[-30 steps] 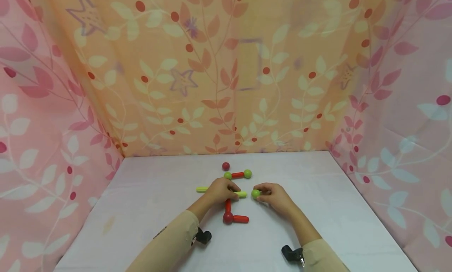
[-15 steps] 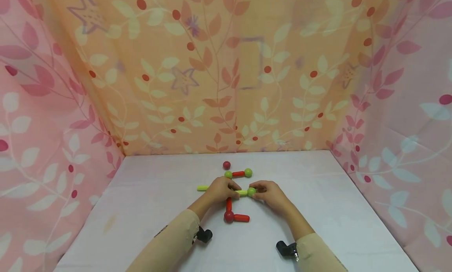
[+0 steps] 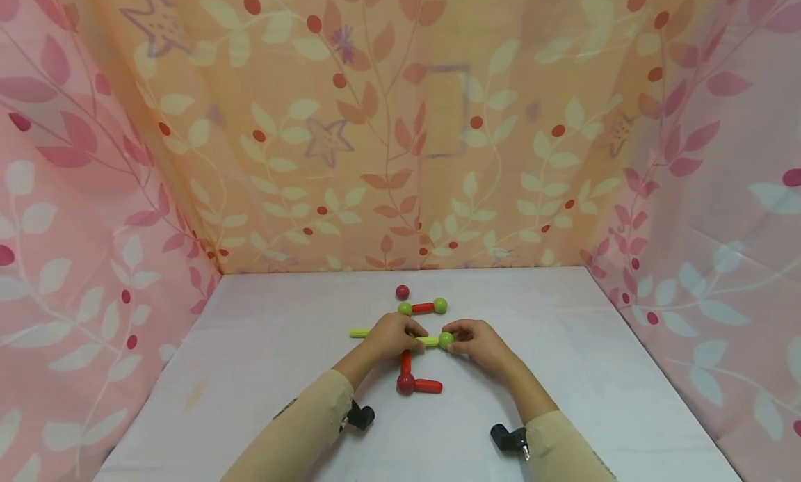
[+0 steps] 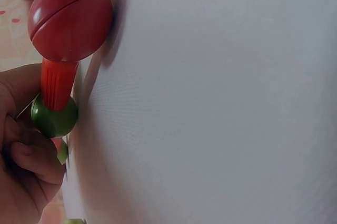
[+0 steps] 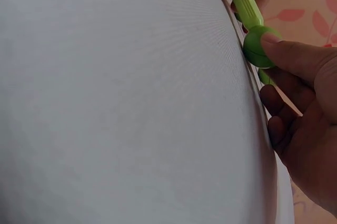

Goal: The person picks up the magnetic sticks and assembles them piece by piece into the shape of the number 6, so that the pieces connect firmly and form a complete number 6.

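Observation:
My left hand (image 3: 391,334) grips a toy ball-and-stick build around its green middle ball (image 4: 54,116), a thumb lying on the yellow-green stick (image 5: 246,8). From that ball a red stick (image 4: 57,84) runs toward me to a red ball (image 3: 405,384), which carries another red stick (image 3: 428,386) to the right. Another yellow-green stick (image 3: 359,333) sticks out left of the hand. Between thumb and fingers, my right hand (image 3: 482,343) pinches a green ball (image 5: 258,47) at the right end of the yellow-green stick. The left fingers partly hide the middle ball.
Behind the hands, a red stick (image 3: 423,307) joins two green balls (image 3: 441,305). A loose red ball (image 3: 402,292) lies farther back on the white table (image 3: 281,308). Patterned cloth (image 3: 400,155) rises at the back and sides.
The right hand has moved left with its green ball, closing the gap to the stick's end; ball and stick now meet. The left hand holds nearly still.

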A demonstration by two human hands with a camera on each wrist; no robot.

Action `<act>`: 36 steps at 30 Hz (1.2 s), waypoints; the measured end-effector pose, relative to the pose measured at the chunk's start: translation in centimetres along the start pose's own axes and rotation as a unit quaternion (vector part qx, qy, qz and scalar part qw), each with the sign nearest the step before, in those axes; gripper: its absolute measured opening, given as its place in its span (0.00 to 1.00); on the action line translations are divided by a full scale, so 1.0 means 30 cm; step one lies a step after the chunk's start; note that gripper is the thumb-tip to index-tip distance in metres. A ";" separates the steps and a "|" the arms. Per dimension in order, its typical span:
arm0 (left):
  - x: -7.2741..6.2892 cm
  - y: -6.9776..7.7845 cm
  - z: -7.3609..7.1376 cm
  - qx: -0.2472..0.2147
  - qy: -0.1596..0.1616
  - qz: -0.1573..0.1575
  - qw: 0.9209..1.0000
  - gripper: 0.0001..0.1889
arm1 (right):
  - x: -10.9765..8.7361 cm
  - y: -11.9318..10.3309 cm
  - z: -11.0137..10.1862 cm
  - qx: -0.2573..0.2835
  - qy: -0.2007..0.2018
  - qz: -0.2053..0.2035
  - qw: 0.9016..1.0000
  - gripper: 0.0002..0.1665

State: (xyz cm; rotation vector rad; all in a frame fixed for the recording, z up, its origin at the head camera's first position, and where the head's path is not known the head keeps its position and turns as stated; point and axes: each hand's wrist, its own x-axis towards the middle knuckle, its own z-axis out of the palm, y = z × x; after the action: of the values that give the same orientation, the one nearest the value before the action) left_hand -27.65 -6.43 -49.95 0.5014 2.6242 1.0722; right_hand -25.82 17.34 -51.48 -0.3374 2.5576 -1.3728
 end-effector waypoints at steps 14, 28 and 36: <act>-0.051 -0.021 -0.073 0.028 0.016 0.021 0.999 0.16 | 0.004 0.006 0.007 -0.010 -0.002 -0.008 1.000 0.21; -0.198 -0.172 -0.285 0.032 0.091 0.006 0.995 0.16 | -0.007 0.001 0.007 -0.026 0.007 -0.007 1.000 0.21; -0.207 -0.285 -0.333 0.023 0.106 -0.010 0.994 0.19 | -0.005 -0.003 -0.001 -0.029 0.009 -0.010 0.999 0.20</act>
State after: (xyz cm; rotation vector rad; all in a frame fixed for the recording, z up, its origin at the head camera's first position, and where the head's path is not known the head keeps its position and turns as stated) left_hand -27.50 -20.90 -48.44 0.3896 2.8357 1.1166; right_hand -25.67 17.37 -51.37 -0.3644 2.6189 -1.3166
